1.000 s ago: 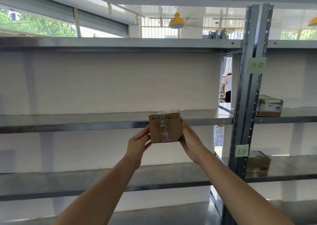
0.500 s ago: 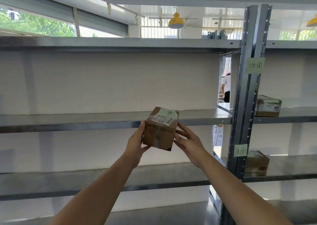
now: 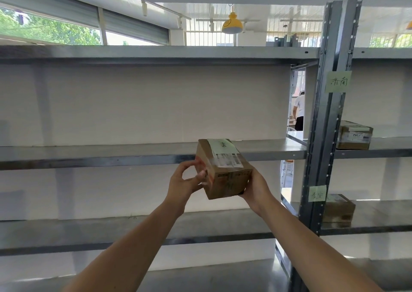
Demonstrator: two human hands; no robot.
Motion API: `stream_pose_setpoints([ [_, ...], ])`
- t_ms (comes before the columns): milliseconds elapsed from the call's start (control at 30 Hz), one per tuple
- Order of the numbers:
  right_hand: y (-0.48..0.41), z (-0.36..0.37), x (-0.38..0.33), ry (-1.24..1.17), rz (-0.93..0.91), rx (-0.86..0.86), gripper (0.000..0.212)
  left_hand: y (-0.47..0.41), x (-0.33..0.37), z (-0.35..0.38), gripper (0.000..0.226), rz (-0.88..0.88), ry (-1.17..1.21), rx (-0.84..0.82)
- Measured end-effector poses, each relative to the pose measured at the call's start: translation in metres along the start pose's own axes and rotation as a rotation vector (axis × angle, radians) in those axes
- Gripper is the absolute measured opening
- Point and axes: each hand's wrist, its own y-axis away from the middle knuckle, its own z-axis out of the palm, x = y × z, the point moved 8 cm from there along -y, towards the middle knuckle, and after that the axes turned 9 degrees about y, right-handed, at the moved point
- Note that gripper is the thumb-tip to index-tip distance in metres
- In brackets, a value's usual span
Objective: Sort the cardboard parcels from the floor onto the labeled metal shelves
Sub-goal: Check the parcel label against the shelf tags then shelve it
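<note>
Leftmost, the grey metal shelves (image 3: 142, 155) of the near bay carry no parcel in view. Before their middle level, the left hand (image 3: 185, 183) touches the near-left end of a small brown cardboard parcel (image 3: 224, 169) with thumb and fingertips only, loosely curled rather than clamped. This parcel is held in the air, tilted, with a pale green handwritten note and a white printed label on its upper face. The right hand (image 3: 256, 188) cups its lower right corner from beneath and seems to bear most of the weight. It looks light and stiff; glossy tape may be slick, so bare cardboard faces and opposite ends are the safer hold. Further right, the steel upright (image 3: 327, 122) shows two green paper labels, an upper label (image 3: 338, 81) and a lower label (image 3: 317, 193). Beyond it sit two more parcels, an upper shelved parcel (image 3: 354, 135) and a lower shelved parcel (image 3: 338, 210): three parcels altogether.
</note>
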Motion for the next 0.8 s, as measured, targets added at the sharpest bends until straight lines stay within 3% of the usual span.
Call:
stream_pose_setpoints([
  [133,-0.002,-0.008,-0.001,0.036,0.04,0.042,0.042,-0.003,0.0,0.007,0.089,0.016,-0.161,-0.196],
  [267,-0.002,-0.02,0.004,0.063,0.087,0.167,0.048,0.004,-0.012,0.019,0.085,-0.105,-0.286,-0.334],
  [500,-0.005,-0.005,0.001,0.01,0.113,0.295,0.058,0.002,-0.014,0.011,0.077,0.036,-0.279,-0.038],
  [700,-0.009,0.009,-0.007,-0.032,0.049,0.259,0.036,0.003,-0.003,0.013,0.078,0.116,-0.282,0.087],
  [800,-0.008,0.003,-0.011,0.09,-0.034,0.343,0.028,0.004,-0.003,0.007,0.076,0.122,-0.301,0.117],
])
